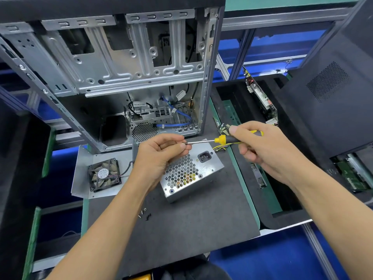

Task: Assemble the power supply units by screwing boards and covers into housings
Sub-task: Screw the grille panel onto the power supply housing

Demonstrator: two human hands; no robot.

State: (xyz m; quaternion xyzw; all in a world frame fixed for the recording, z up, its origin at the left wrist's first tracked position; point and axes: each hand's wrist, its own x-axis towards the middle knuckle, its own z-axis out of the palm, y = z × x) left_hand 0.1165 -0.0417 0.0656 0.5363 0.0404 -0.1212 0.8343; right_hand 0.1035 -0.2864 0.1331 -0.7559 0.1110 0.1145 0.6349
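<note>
The right hand (260, 146) grips the screwdriver (226, 139) handle; the left hand (159, 156) pinches its tip, perhaps seating a screw, too small to tell. Just below the fingers, on the counter (181, 229), sits the power supply (191, 172): probably heavy, rigid, sharp-edged, best held by its sides.

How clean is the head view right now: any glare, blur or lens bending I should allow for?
Head view: even light, soft shadows; mild glare on the computer case metal. Wide-angle bending curves the frame rails at the edges. Centre is sharp: screwdriver, left hand, right hand and power supply read clearly; loose screws are too small for detail.
</note>
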